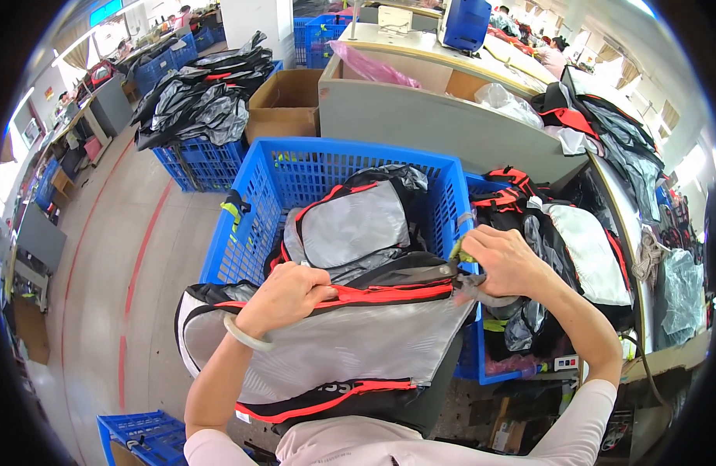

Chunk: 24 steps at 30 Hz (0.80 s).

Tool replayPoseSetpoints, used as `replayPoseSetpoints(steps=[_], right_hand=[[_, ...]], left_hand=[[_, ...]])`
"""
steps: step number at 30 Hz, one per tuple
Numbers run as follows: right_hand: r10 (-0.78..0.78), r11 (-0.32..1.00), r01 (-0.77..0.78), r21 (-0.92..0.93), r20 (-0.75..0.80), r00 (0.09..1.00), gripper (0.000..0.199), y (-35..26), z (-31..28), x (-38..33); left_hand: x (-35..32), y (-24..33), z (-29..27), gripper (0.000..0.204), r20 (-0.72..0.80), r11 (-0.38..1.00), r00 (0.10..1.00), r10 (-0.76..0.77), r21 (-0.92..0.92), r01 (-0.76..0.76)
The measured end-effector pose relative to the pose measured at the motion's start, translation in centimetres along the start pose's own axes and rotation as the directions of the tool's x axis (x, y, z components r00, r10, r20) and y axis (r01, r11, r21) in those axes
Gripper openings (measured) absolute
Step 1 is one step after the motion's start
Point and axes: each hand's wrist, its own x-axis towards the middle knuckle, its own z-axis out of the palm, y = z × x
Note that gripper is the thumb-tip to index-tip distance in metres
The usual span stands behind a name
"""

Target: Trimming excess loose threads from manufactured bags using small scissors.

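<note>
A grey, black and red backpack (pixel 350 349) lies across my lap, its top edge against a blue plastic crate. My left hand (pixel 284 295), with a pale bangle on the wrist, grips the bag's upper edge along the red zipper trim. My right hand (pixel 505 260) pinches the bag's right top corner, where a grey strap and a yellow-green tag stick out. Another bag (pixel 354 221) of the same kind rests inside the blue crate (pixel 257 194) just beyond my hands.
More finished bags (pixel 575 241) are stacked to the right by a grey work table (pixel 420 116). A cardboard box (pixel 284 105) and blue crates heaped with bags (pixel 198 101) stand at the back left. Another blue crate (pixel 140 439) sits on the floor at lower left. People work far back.
</note>
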Motion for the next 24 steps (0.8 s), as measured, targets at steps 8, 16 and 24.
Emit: replayPoseSetpoints(steps=[8,16,24], right_hand=[[-0.092,0.996,0.089,0.028,0.132,0.987,0.052,-1.5,0.7,3.1],[0.021,0.957,-0.057,0.284,0.129,0.991,0.048,-1.8,1.8,2.5],[0.103,0.826,-0.2,0.528,0.208,0.973,0.049,-2.3,1.3,0.7]], left_hand=[[-0.7,-0.3,0.2,0.025,-0.051,0.999,0.998,0.033,0.024,-0.032],[-1.2,-0.3,-0.3,0.026,-0.012,0.998,0.998,-0.057,-0.006,0.057],[-6.2,-4.6,-7.3,0.026,0.429,0.876,0.769,-0.473,0.324,0.358]])
